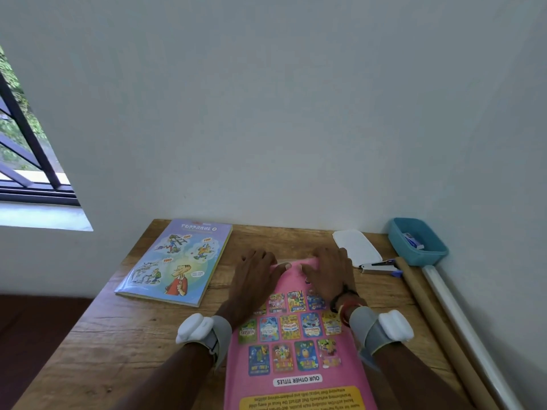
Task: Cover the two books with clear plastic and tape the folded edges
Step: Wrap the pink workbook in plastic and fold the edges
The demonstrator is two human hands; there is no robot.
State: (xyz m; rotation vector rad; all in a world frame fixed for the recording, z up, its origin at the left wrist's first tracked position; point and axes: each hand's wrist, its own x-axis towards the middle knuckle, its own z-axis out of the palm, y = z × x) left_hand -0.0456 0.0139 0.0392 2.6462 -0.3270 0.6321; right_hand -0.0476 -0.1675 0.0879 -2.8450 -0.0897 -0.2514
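A pink book [296, 344] lies back cover up on the wooden table [118, 335], running from the near edge toward the wall. My left hand [254, 279] and my right hand [328, 273] press flat on its far end, fingers spread, thumbs nearly meeting. Whether clear plastic lies under my fingers I cannot tell. A blue comic book [174, 261] rests to the left, with a glossy film over it that sticks out at its near left corner.
A white flat lid [356, 247] lies at the back right. Beside it are a stapler-like tool [379, 266] and a blue tub [417, 241] in the corner. A brown roll [438, 329] and a white roll [470, 332] run along the right wall.
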